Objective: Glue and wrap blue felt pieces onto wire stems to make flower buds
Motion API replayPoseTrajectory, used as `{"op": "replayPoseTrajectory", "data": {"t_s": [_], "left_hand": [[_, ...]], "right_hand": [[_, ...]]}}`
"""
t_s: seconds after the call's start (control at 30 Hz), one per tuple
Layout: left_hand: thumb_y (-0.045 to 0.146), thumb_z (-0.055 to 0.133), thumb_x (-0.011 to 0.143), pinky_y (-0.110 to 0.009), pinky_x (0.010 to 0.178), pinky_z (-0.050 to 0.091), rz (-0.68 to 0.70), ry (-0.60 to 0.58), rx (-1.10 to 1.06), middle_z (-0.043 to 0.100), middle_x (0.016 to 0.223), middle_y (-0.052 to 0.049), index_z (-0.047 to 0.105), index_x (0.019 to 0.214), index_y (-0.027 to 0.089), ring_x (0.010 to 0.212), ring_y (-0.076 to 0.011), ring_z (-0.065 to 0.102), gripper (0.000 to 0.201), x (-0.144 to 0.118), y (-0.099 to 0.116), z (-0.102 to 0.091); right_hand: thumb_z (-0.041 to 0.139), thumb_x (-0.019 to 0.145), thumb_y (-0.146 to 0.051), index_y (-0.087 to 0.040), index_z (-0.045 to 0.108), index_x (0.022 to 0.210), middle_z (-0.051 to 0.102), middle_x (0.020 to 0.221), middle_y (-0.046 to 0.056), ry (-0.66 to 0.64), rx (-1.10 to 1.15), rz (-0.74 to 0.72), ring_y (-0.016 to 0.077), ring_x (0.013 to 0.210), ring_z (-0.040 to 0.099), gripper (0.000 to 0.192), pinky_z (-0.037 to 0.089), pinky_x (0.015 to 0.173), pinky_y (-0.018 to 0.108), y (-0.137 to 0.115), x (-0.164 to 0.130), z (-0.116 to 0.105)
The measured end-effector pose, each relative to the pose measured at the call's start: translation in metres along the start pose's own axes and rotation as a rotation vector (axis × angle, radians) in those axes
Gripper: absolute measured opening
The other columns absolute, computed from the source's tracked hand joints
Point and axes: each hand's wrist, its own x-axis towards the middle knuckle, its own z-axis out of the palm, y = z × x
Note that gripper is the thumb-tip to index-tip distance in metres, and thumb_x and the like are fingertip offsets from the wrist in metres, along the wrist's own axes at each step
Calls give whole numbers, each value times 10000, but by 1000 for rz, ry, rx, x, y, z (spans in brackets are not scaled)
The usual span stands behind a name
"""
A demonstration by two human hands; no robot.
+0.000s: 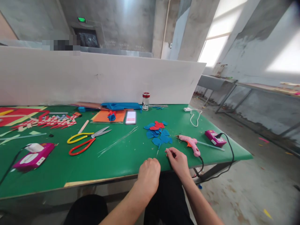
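Note:
My left hand (pixel 149 175) is closed in a fist at the table's front edge, gripping a thin wire (pixel 157 153) that points up and away from it. A small piece of blue material (pixel 159 145) wraps the wire's far tip. Just to the right, my right hand (pixel 177 160) has its thumb and index finger pressed together; whatever might be between them is too small to see. Beyond both hands lies a loose pile of blue cut pieces (pixel 164 138) with red pieces (pixel 157 125) on top. A pink glue gun (pixel 191 143) rests to the right of the pile.
Scissors (pixel 82 147), several thin wires (pixel 118 140) and a purple power box (pixel 35 157) lie leftward. Toward the back are an orange sheet (pixel 100 116), a phone (pixel 130 117) and a red-lidded jar (pixel 145 101). Another purple box (pixel 215 138) with a black cord sits right.

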Motion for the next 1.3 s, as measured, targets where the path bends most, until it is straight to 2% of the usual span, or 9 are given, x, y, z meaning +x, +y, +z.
{"op": "replayPoseTrajectory", "data": {"t_s": [0.2,0.33,0.4,0.47,0.67,0.77,0.9,1.07,1.3], "left_hand": [[-104,380,806,-374,792,564,-10,-13,-13,698,987,-189,645,1020,61,944,-290,702,378,2,0,3],[-74,379,819,-350,740,541,-46,12,-41,701,945,-170,631,1021,84,900,-281,709,360,4,-12,15],[-28,391,841,-329,716,517,-68,58,-110,703,895,-139,635,946,119,849,-258,705,303,5,-23,20],[14,436,831,-295,676,487,-88,114,-246,688,804,-92,617,812,155,782,-225,687,231,5,-35,23],[108,497,720,-194,380,384,-113,100,-958,504,585,44,511,666,202,444,-115,505,109,1,-50,23],[169,525,674,-199,339,392,-94,89,-1176,437,555,67,510,653,205,407,-103,444,45,-1,-51,28],[250,574,673,-201,344,380,-84,120,-1205,453,548,57,550,659,201,436,-112,435,57,0,-61,26],[446,616,766,-213,434,353,-81,357,-1149,608,647,-5,728,840,184,509,-119,461,294,9,-83,5],[388,760,648,-201,457,290,-78,263,-1434,568,588,12,706,671,154,501,-78,397,241,21,-81,3]], "right_hand": [[483,910,-522,-168,688,772,650,635,21,36,61,33,153,576,541,432,368,566,242,-2,-7,-4],[527,876,-559,-161,683,800,661,657,33,200,182,122,155,580,554,435,388,557,238,-6,-18,-9],[546,857,-580,-158,679,802,652,655,33,294,256,166,143,542,521,445,367,514,237,-7,-23,-8],[581,830,-592,-154,685,803,641,656,31,305,379,206,124,504,474,450,331,470,233,-10,-26,-4],[746,706,-547,-149,732,1019,668,795,43,-4,855,366,70,494,396,506,294,433,202,-40,-17,23],[789,679,-487,-153,740,989,663,773,30,-97,944,356,63,509,410,458,321,462,197,-56,-11,34],[794,672,-457,-135,708,758,625,672,14,-115,898,332,71,503,434,344,336,469,202,-65,-6,41],[747,703,-487,-140,666,679,570,578,-10,-214,723,242,80,474,423,357,333,456,210,-64,-4,44],[697,739,-505,-155,633,694,503,524,-44,-374,621,230,84,448,421,359,327,446,210,-62,-13,47]]}}
